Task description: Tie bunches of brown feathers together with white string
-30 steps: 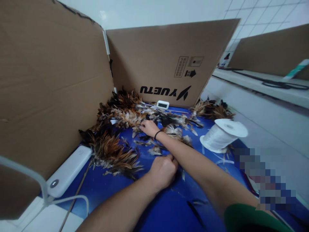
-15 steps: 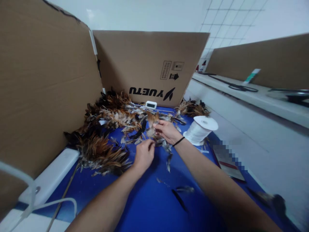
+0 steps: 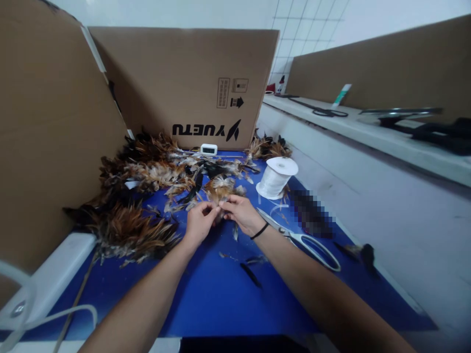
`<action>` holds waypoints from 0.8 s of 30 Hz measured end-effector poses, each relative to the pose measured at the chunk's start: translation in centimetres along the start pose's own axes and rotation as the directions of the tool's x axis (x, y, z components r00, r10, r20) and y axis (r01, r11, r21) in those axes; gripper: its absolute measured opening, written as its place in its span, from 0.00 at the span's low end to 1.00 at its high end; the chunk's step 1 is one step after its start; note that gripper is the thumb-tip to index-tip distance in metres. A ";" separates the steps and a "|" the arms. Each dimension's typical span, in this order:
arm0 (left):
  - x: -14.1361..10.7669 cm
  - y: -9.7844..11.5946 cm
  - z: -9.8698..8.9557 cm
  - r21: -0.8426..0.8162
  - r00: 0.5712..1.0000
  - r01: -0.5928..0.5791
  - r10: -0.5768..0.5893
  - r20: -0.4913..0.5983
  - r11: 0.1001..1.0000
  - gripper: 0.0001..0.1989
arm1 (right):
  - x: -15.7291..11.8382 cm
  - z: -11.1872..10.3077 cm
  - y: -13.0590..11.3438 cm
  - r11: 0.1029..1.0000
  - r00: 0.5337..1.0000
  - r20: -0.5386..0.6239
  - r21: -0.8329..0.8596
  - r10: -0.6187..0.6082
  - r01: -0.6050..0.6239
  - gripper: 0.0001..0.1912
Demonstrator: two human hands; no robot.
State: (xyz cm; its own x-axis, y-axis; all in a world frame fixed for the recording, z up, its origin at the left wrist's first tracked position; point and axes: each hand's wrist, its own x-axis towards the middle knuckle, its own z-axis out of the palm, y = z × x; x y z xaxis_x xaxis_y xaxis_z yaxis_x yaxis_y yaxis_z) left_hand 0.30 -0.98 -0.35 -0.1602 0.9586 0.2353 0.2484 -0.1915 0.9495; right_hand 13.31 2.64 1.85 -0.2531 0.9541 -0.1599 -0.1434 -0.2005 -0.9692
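Observation:
Over the middle of the blue table surface [image 3: 217, 304], my left hand [image 3: 200, 220] and my right hand [image 3: 241, 213] meet at the fingertips. Both are pinched closed on the lower end of a small bunch of brown and cream feathers [image 3: 221, 189], which fans out beyond the fingers. The exact grip points are partly hidden by the fingers. To the left lies a larger heap of brown feathers [image 3: 136, 233]. A white spool of ribbon [image 3: 275, 179] stands beyond my right hand, and scissors [image 3: 309, 245] lie beside my right forearm.
Cardboard panels [image 3: 154, 73] wall the back and left. More feathers [image 3: 147, 171] are piled along the back near a small white digital display [image 3: 209, 149]. A white power strip [image 3: 69, 260] with cables sits at left. A ledge [image 3: 368, 127] with tools runs along the right.
My left hand has moved up to meet my right hand at the feather bunch's base. The camera view has shifted, and the scissors by my right forearm now show.

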 end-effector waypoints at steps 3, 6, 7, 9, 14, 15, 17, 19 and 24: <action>0.0 0.0 0.0 -0.033 0.998 0.058 -0.057 0.014 0.998 0.11 | -0.2 0.1 0.5 1.000 1.000 0.015 0.018 0.001 -0.001 0.13; 0.0 -0.1 0.0 -0.094 0.992 0.127 -0.127 0.008 0.987 0.12 | -0.2 0.0 0.6 0.999 1.000 0.013 0.040 -0.006 0.006 0.13; 0.0 -0.1 0.0 -0.112 0.989 0.144 -0.145 0.004 0.983 0.12 | -0.1 -0.1 0.6 0.999 1.000 0.001 0.047 -0.011 0.011 0.13; 0.1 -0.2 0.0 -0.146 0.984 0.175 -0.177 -0.002 0.974 0.12 | 0.0 -0.3 0.7 0.998 0.999 -0.043 0.050 -0.021 0.023 0.14; 0.2 -0.2 0.1 -0.234 0.975 0.209 -0.219 -0.019 0.949 0.14 | 0.8 -0.7 1.0 0.999 0.994 -0.111 0.041 -0.020 0.024 0.13; 0.2 -0.2 0.2 -0.253 0.976 0.203 -0.216 -0.024 0.946 0.15 | 0.9 -0.8 1.0 0.999 0.993 -0.112 0.041 -0.022 0.027 0.13; 0.2 -0.1 0.1 -0.291 0.975 0.199 -0.218 -0.032 0.936 0.15 | 1.0 -0.8 1.0 0.999 0.993 -0.113 0.032 -0.040 0.044 0.13; 0.3 -0.1 0.1 -0.326 0.972 0.206 -0.232 -0.040 0.922 0.14 | 0.8 -0.7 0.9 0.998 0.993 -0.100 0.024 -0.058 0.061 0.13; 0.1 -0.1 0.0 -0.391 0.962 0.234 -0.270 -0.038 0.890 0.14 | 0.3 -0.7 1.1 0.990 0.987 -0.093 -0.074 -0.130 0.124 0.17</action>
State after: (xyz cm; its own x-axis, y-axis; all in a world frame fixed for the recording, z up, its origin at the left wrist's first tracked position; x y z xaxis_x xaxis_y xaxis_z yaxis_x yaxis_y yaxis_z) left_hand 0.28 -0.86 -0.40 -0.2574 0.9661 -0.0216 -0.1904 -0.0288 0.9813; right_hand 13.79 2.88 0.63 -0.1420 0.9886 -0.0490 -0.1024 -0.0639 -0.9927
